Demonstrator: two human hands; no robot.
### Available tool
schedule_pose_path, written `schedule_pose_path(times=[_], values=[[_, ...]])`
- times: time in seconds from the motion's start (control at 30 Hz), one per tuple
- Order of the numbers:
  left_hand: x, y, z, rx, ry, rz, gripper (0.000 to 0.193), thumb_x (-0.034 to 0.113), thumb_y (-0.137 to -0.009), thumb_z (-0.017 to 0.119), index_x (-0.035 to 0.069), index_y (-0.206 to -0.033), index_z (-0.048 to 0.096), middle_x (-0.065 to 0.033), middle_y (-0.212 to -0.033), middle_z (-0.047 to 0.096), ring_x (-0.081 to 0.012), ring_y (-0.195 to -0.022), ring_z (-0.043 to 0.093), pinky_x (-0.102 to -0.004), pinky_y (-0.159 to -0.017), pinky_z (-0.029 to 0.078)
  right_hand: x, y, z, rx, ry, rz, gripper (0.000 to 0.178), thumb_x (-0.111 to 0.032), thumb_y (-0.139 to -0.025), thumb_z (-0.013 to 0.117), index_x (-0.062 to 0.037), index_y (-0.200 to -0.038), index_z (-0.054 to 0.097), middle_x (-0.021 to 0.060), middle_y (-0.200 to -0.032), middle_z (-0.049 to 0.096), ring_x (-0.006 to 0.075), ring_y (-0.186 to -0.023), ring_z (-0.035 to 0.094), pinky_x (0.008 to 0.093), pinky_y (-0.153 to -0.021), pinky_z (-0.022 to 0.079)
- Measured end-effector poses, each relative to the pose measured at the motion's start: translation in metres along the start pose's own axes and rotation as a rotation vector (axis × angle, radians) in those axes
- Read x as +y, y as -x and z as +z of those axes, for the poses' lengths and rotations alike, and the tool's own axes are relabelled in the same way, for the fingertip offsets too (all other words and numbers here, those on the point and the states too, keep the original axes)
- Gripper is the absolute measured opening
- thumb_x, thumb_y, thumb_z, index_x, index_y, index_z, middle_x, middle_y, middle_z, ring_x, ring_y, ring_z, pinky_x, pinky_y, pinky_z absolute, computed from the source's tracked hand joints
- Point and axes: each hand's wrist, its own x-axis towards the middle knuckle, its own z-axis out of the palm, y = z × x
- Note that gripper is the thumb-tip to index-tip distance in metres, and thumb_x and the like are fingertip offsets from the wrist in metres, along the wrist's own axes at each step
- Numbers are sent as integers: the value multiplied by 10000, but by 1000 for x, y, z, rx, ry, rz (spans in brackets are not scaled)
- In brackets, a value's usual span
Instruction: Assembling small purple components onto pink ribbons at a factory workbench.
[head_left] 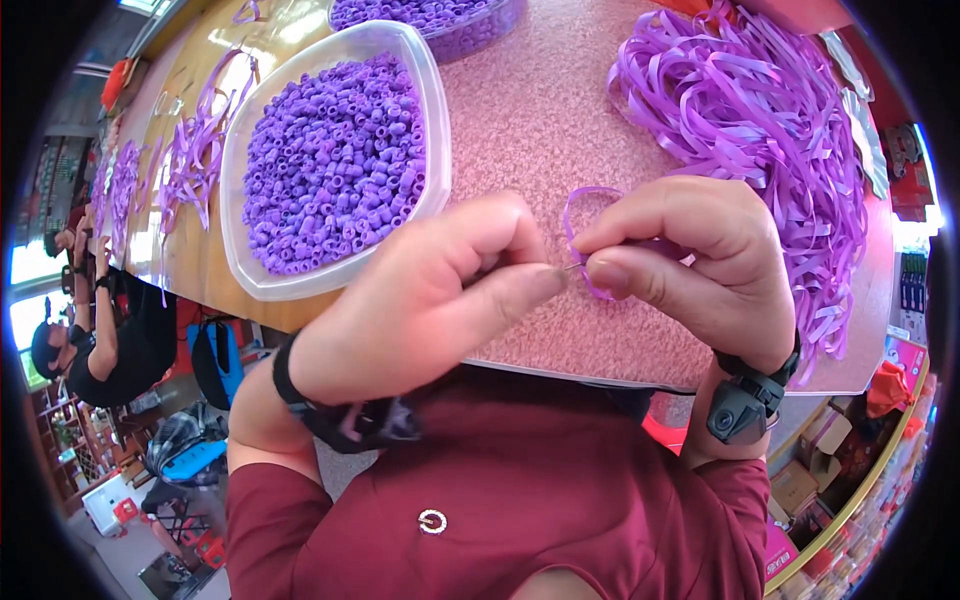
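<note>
Over the pink mat my left hand (440, 290) is closed in a pinch, thumb against forefinger. A thin needle-like metal piece (573, 267) sticks out from its fingertips toward the other hand. My right hand (705, 245) pinches a purple ribbon (569, 212), which loops up and round beside its fingertips. The two hands are close together, and the exact meeting of ribbon and metal piece is too small to make out. Left of my left hand stands a clear plastic tub (437, 120) filled with small purple tube-shaped beads (335, 165).
A big heap of purple ribbons (740, 100) lies at the right and hangs over the table edge. Another tub of beads (480, 30) stands at the back. More ribbon bundles (200, 150) lie at the far left, where another person (95, 330) sits.
</note>
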Motion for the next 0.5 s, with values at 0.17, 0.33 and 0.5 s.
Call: schedule_pose_path(times=[0.17,0.33,0.5], values=[[0,13,-15,-313,845,-542,173,231,-905,515,72,-842,488,64,-649,448,9,-555,376,-145,-468,288,-1,-3,8,-44,44,-220,140,-51,-713,694,-17,-842,653,80,-730,637,160,-613,614,242,-532,456],[9,24,-5,-151,644,-476,156,197,-917,489,48,-939,528,64,-644,452,-8,-548,393,-168,-468,330,2,-2,17,-31,34,-210,148,-65,-699,707,-24,-833,658,67,-706,641,170,-603,614,252,-526,453],[-3,28,1,107,-410,283,135,26,-852,528,0,-972,585,-43,-649,482,-114,-514,450,-202,-507,371,0,1,22,55,148,-240,143,-110,-702,716,-28,-805,661,58,-658,627,170,-573,602,254,-500,439]])
